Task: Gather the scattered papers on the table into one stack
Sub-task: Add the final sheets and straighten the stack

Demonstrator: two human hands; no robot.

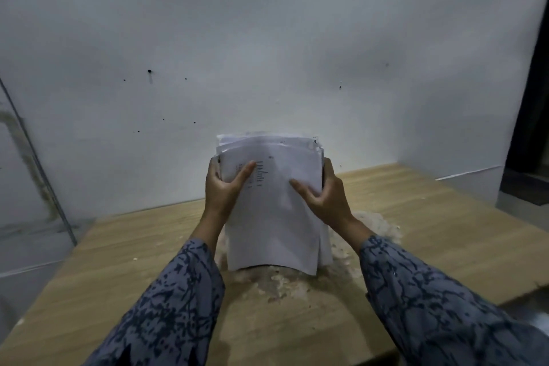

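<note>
Two hands are holding a stack of papers [271,202] upright above the middle of a wooden table [118,261]. The left hand [224,187] is gripping the stack's left edge, thumb across the front sheet. The right hand [325,193] is gripping the right edge the same way. The sheets' top edges are lying uneven. Patterned blue sleeves [430,300] are covering both forearms.

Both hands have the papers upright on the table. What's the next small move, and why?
Probably tap the stack on the table to square it: left hand and right hand grip its sides, but sheet edges stick out unevenly at top and bottom right.
</note>
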